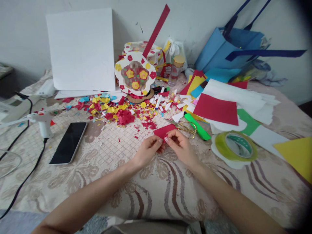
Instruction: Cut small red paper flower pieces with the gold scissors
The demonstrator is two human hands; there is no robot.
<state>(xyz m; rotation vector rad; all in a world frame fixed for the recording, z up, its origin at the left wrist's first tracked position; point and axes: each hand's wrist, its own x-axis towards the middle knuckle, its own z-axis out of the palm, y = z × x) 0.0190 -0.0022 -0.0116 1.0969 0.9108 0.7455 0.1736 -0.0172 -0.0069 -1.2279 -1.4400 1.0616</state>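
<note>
Soft, even light fades to dark right corners.

Matt paper (165,130), glossy metal scissors (179,124)

The back of the scene is being filled by a pale wall (136,13), its plainness being broken by small dark marks (140,28) near the middle. In front of it, a counter (287,195) is being covered by a beige cloth (104,185), on which leafy brown motifs, a fine lattice and wavy brown and grey stripes are being displayed. At the left edge, a dark piece of furniture (9,82) is being cut off. Below the cloth, mottled bluish-grey floor (20,216) is being revealed at lower left. Soft, even light is being cast throughout, and the right-hand corners are being lost to darkness.
</note>
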